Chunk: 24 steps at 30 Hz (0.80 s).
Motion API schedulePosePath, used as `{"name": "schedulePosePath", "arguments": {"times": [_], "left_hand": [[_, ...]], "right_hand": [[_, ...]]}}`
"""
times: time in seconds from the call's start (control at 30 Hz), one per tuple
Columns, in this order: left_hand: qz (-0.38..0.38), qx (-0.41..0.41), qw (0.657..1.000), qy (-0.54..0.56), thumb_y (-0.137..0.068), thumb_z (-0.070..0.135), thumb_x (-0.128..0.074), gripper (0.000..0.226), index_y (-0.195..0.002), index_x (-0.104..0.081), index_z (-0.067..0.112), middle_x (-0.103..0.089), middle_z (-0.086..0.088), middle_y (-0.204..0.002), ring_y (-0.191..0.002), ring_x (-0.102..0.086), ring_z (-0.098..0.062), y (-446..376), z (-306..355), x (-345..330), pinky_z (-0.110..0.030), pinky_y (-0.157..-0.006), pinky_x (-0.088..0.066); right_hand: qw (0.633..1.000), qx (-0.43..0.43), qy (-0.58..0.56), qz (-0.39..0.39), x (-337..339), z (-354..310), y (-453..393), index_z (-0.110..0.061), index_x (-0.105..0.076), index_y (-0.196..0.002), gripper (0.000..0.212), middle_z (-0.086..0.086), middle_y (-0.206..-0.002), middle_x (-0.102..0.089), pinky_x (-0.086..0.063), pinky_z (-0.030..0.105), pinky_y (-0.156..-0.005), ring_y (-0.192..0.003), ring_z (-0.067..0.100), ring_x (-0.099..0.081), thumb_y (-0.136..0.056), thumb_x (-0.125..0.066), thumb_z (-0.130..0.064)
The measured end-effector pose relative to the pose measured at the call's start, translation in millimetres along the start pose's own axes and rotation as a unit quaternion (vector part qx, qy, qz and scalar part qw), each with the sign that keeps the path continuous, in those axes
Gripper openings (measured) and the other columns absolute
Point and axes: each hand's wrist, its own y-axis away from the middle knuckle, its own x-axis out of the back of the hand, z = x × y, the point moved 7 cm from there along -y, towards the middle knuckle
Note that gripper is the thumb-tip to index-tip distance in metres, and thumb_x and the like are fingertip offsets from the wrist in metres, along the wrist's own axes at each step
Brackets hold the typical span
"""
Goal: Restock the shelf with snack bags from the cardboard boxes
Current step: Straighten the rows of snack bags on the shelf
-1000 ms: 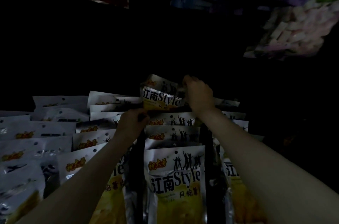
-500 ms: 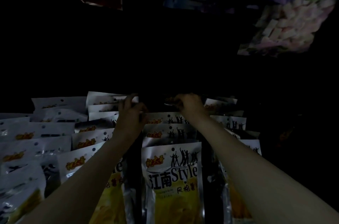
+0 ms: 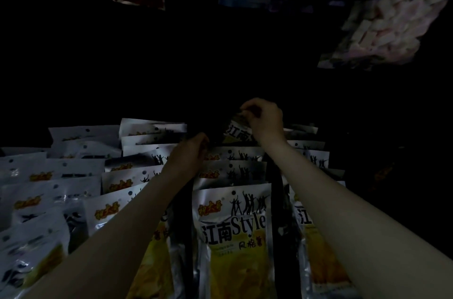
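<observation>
A snack bag is pinched at its top edge by the right hand, raised over the back of the middle row. The left hand is curled at the bag's lower left corner; actual grip can't be told in the dark. Rows of matching silver-and-yellow bags are packed upright below, on both sides. Blurred colourful packs are hung upper right.

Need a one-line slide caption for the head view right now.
Right hand pinches a snack bag above the middle row of bags; left hand reaches alongside.
</observation>
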Motion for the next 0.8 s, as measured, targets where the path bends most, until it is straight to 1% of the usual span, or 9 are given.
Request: {"name": "schedulePosePath", "arguments": {"times": [0.17, 0.3, 0.37, 0.47, 0.5, 0.57, 0.63, 0.7, 0.8], "left_hand": [[0.012, -0.015, 1.000, -0.013, -0.093, 0.005, -0.049, 0.027, -0.120, -0.054, 0.005, -0.059, -0.014, -0.119, -0.111, -0.053, -0.031, -1, -4, 0, -0.031, -0.081, -0.040], [0.062, -0.004, 0.998, 0.009, -0.091, 0.001, -0.052, 0.039, -0.130, -0.049, 0.004, -0.039, -0.016, -0.141, -0.130, -0.035, -0.032, 3, -12, 5, -0.033, -0.101, -0.034], [0.079, 0.020, 0.995, 0.057, -0.091, 0.001, -0.054, 0.047, -0.136, -0.042, 0.004, -0.032, -0.014, -0.147, -0.134, -0.032, -0.030, 8, -18, 10, -0.028, -0.102, -0.033], [0.066, 0.039, 0.991, 0.113, -0.092, 0.002, -0.052, 0.051, -0.140, -0.035, 0.006, -0.038, -0.015, -0.144, -0.128, -0.040, -0.030, 13, -25, 11, -0.014, -0.087, -0.030], [0.062, 0.039, 0.990, 0.120, -0.093, 0.003, -0.051, 0.050, -0.140, -0.035, 0.006, -0.040, -0.015, -0.142, -0.127, -0.042, -0.030, 14, -26, 10, -0.012, -0.084, -0.030], [0.059, 0.034, 0.990, 0.127, -0.093, 0.005, -0.051, 0.050, -0.140, -0.035, 0.008, -0.043, -0.014, -0.141, -0.127, -0.043, -0.030, 14, -26, 7, -0.014, -0.083, -0.032], [0.050, 0.023, 0.992, 0.114, -0.093, 0.006, -0.051, 0.050, -0.141, -0.035, 0.011, -0.042, -0.012, -0.143, -0.128, -0.042, -0.028, 15, -21, 5, -0.018, -0.086, -0.033], [0.040, -0.007, 0.995, 0.089, -0.093, 0.004, -0.051, 0.049, -0.140, -0.037, 0.014, -0.038, -0.009, -0.145, -0.131, -0.040, -0.027, 15, -13, 2, -0.018, -0.092, -0.031], [0.029, -0.047, 0.996, 0.073, -0.095, 0.006, -0.049, 0.048, -0.140, -0.037, 0.016, -0.032, -0.006, -0.149, -0.136, -0.033, -0.024, 17, -6, 2, -0.022, -0.101, -0.030]], "right_hand": [[0.996, 0.050, 0.036, -0.070, -40, -15, 3, 0.001, -0.067, -0.101, 0.017, 0.018, -0.111, -0.062, -0.035, 0.011, -0.081, -0.106, 0.027, -0.056, -0.091, -0.053, 0.001], [0.986, 0.032, 0.044, -0.156, -71, -9, 10, -0.001, -0.062, -0.114, 0.024, 0.019, -0.121, -0.057, -0.039, 0.022, -0.093, -0.115, 0.028, -0.053, -0.093, -0.051, 0.001], [0.988, 0.016, 0.022, -0.153, -64, -5, 11, -0.002, -0.050, -0.129, 0.037, 0.019, -0.129, -0.052, -0.036, 0.018, -0.096, -0.122, 0.029, -0.048, -0.093, -0.048, 0.004], [0.995, -0.018, 0.006, -0.102, -30, 6, 10, 0.000, -0.041, -0.136, 0.046, 0.018, -0.136, -0.046, -0.030, 0.010, -0.094, -0.126, 0.028, -0.043, -0.091, -0.047, 0.008], [0.993, -0.032, 0.029, -0.113, -21, 14, 10, -0.002, -0.038, -0.138, 0.048, 0.017, -0.138, -0.045, -0.031, 0.012, -0.096, -0.128, 0.028, -0.043, -0.092, -0.047, 0.007], [0.976, -0.074, 0.108, -0.175, -13, 37, 11, -0.008, -0.034, -0.142, 0.048, 0.016, -0.140, -0.044, -0.038, 0.027, -0.096, -0.127, 0.031, -0.044, -0.096, -0.046, -0.005], [0.953, -0.098, 0.186, -0.217, -10, 55, 18, -0.010, -0.043, -0.137, 0.041, 0.017, -0.131, -0.052, -0.040, 0.031, -0.080, -0.117, 0.033, -0.051, -0.097, -0.048, -0.020], [0.961, -0.103, 0.187, -0.176, -4, 63, 21, -0.006, -0.058, -0.124, 0.031, 0.019, -0.118, -0.061, -0.042, 0.031, -0.076, -0.107, 0.034, -0.056, -0.096, -0.050, -0.019], [0.968, -0.107, 0.226, -0.016, 19, 56, 23, -0.002, -0.067, -0.106, 0.024, 0.022, -0.103, -0.066, -0.051, 0.040, -0.077, -0.095, 0.036, -0.061, -0.096, -0.047, -0.008]]}}
